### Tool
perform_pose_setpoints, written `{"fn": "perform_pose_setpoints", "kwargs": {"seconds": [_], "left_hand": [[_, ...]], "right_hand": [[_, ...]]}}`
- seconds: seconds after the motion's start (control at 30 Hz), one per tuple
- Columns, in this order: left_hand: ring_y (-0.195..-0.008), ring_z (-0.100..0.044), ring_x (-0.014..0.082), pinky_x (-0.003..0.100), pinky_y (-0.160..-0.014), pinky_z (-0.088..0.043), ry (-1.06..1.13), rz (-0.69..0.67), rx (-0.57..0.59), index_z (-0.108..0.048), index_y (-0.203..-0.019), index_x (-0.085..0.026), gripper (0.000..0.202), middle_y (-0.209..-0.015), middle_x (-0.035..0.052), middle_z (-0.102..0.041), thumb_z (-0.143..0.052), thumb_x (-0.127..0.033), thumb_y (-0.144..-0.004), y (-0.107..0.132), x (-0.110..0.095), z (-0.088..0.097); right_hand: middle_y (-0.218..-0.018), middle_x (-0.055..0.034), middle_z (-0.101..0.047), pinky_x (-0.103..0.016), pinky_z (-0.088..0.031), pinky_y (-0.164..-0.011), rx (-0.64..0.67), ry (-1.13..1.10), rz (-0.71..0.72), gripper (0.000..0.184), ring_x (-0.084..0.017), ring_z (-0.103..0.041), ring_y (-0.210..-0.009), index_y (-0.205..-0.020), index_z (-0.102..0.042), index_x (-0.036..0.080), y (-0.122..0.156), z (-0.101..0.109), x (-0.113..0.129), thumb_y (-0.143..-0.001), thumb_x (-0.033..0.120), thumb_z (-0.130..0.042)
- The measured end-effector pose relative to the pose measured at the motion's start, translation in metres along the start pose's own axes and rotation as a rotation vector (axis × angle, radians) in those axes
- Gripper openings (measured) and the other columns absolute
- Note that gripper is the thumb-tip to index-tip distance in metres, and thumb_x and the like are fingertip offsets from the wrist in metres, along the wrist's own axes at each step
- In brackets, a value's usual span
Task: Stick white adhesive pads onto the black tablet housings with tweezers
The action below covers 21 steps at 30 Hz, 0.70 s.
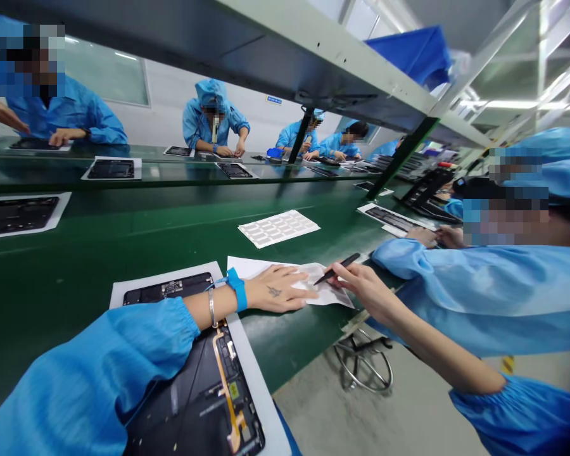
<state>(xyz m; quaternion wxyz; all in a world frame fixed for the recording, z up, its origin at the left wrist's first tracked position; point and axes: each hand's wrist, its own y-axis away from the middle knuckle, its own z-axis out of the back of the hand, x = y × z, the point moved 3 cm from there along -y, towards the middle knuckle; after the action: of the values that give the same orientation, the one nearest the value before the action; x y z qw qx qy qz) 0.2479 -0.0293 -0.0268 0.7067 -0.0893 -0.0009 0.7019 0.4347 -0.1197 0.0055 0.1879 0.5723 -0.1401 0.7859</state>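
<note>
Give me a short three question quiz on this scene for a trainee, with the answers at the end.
1. Which hand holds the black tweezers: A, the left hand, or B, the right hand?
2. True or false: the blue wrist strap is on the left wrist.
3. What is the left hand resting on?

Key: 1. B. 2. True. 3. A white paper sheet.
</note>
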Motion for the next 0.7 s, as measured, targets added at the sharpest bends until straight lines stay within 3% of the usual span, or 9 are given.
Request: {"fn": "perform_pose_setpoints", "kwargs": {"seconds": [0.1, 0.2, 0.27, 0.33, 0.4, 0.47, 0.53, 0.6, 0.7], "left_hand": [[-0.145, -0.029, 0.0302, 0.047, -0.116, -0.024, -0.028, 0.016, 0.037, -0.04, -0.148, -0.036, 0.045, -0.157, 0.0058, -0.034, -0.032, -0.043, -0.105, -0.001, -0.005, 0.002], [-0.147, -0.023, 0.0329, 0.051, -0.117, -0.022, -0.08, 0.052, -0.01, -0.035, -0.151, -0.034, 0.05, -0.159, 0.0076, -0.028, -0.036, -0.048, -0.103, 0.012, -0.004, 0.018], [-0.147, -0.024, 0.0323, 0.05, -0.117, -0.023, -0.144, 0.109, -0.079, -0.039, -0.149, -0.03, 0.05, -0.157, 0.009, -0.032, -0.041, -0.048, -0.102, 0.037, 0.004, 0.038], [-0.137, -0.041, 0.0263, 0.04, -0.111, -0.033, -0.204, 0.221, -0.126, -0.052, -0.139, -0.025, 0.041, -0.146, 0.0082, -0.048, -0.039, -0.041, -0.104, 0.078, 0.016, 0.061], [-0.113, -0.058, 0.0202, 0.032, -0.095, -0.043, -0.247, 0.38, -0.136, -0.063, -0.12, -0.021, 0.034, -0.123, 0.0065, -0.063, -0.035, -0.033, -0.105, 0.128, 0.027, 0.078], [-0.091, -0.062, 0.0179, 0.029, -0.08, -0.046, -0.282, 0.524, -0.12, -0.066, -0.104, -0.017, 0.033, -0.101, 0.0051, -0.067, -0.035, -0.029, -0.105, 0.177, 0.033, 0.087], [-0.085, -0.061, 0.0174, 0.027, -0.072, -0.044, -0.298, 0.601, -0.096, -0.065, -0.096, -0.016, 0.03, -0.092, 0.0041, -0.064, -0.038, -0.027, -0.104, 0.213, 0.033, 0.086], [-0.084, -0.059, 0.0161, 0.025, -0.069, -0.042, -0.284, 0.621, -0.088, -0.063, -0.095, -0.017, 0.026, -0.09, 0.0028, -0.063, -0.041, -0.027, -0.103, 0.233, 0.031, 0.079], [-0.082, -0.058, 0.0147, 0.024, -0.066, -0.04, -0.235, 0.605, -0.112, -0.062, -0.093, -0.017, 0.022, -0.089, 0.0019, -0.062, -0.044, -0.025, -0.101, 0.24, 0.029, 0.066]], "right_hand": [[-0.072, -0.0033, -0.065, -0.033, -0.05, -0.069, -0.095, -0.135, 0.151, 0.051, -0.018, -0.056, -0.067, -0.07, -0.071, 0.022, 0.008, -0.004, 0.03, -0.058, 0.07, -0.078], [-0.081, -0.0029, -0.066, -0.037, -0.051, -0.076, -0.116, -0.189, 0.243, 0.043, -0.02, -0.056, -0.072, -0.07, -0.071, 0.027, 0.019, -0.012, 0.061, -0.06, 0.068, -0.078], [-0.089, -0.0039, -0.066, -0.04, -0.05, -0.082, -0.099, -0.188, 0.213, 0.04, -0.022, -0.056, -0.076, -0.07, -0.072, 0.029, 0.025, -0.018, 0.072, -0.06, 0.068, -0.079], [-0.093, -0.0056, -0.064, -0.042, -0.048, -0.087, -0.085, -0.184, 0.146, 0.042, -0.023, -0.055, -0.078, -0.068, -0.073, 0.03, 0.028, -0.026, 0.074, -0.056, 0.07, -0.08], [-0.092, -0.0074, -0.064, -0.043, -0.048, -0.088, -0.052, -0.184, 0.08, 0.047, -0.024, -0.055, -0.078, -0.065, -0.073, 0.029, 0.027, -0.041, 0.073, -0.049, 0.073, -0.08], [-0.089, -0.0089, -0.066, -0.044, -0.048, -0.087, 0.029, -0.18, 0.049, 0.051, -0.025, -0.057, -0.079, -0.066, -0.073, 0.028, 0.023, -0.067, 0.075, -0.047, 0.074, -0.08], [-0.085, -0.0094, -0.068, -0.044, -0.048, -0.087, 0.151, -0.166, 0.067, 0.054, -0.026, -0.059, -0.081, -0.07, -0.073, 0.025, 0.018, -0.103, 0.08, -0.049, 0.075, -0.079], [-0.08, -0.0085, -0.068, -0.043, -0.048, -0.086, 0.283, -0.149, 0.114, 0.057, -0.025, -0.059, -0.081, -0.073, -0.073, 0.022, 0.011, -0.145, 0.088, -0.053, 0.076, -0.076], [-0.071, -0.0051, -0.063, -0.038, -0.05, -0.081, 0.437, -0.147, 0.139, 0.058, -0.021, -0.058, -0.076, -0.07, -0.071, 0.02, 0.0, -0.199, 0.092, -0.055, 0.075, -0.076]]}}
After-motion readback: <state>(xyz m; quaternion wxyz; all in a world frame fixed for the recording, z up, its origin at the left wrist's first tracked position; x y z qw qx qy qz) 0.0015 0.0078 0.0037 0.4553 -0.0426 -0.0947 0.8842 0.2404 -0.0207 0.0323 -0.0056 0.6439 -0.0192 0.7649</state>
